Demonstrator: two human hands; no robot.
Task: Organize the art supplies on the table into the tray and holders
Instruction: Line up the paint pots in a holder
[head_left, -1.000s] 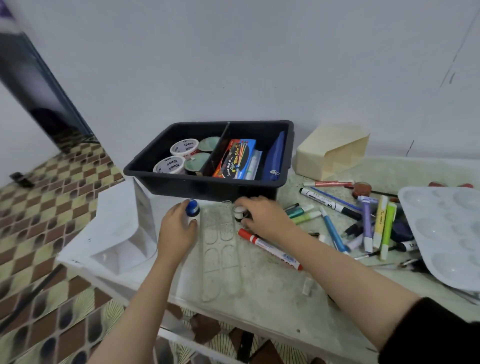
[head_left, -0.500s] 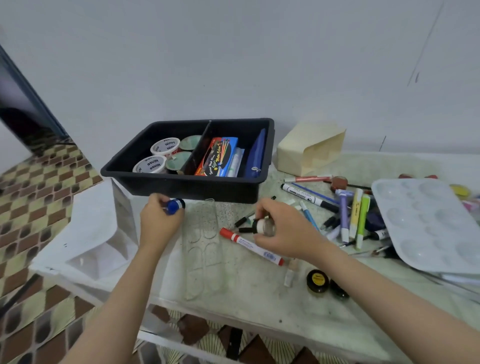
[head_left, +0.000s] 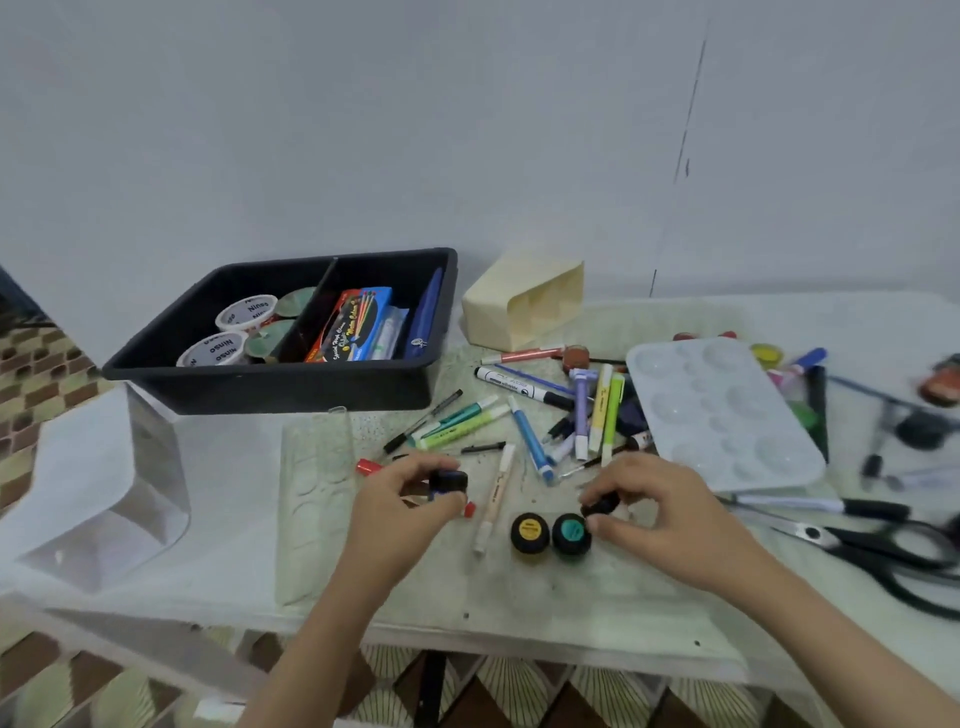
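Head view: left hand (head_left: 400, 501) half-hides blue-topped jar (head_left: 450, 480), right hand (head_left: 662, 512) dark jar (head_left: 602, 505).

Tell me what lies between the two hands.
In the head view, between the left hand, gripping a blue-topped jar, and the right hand, pinching a small black item: a pale marker, a yellow-topped jar and a teal-topped jar.

Right of the black tray (head_left: 270, 387) a cream holder (head_left: 498, 312) lies tipped over. In front of the tray lie pens (head_left: 530, 441), a yellow pot (head_left: 530, 532) and a green pot (head_left: 571, 532). A blue pot (head_left: 449, 480) and a black pot (head_left: 600, 506) are held in fingers (head_left: 415, 466).
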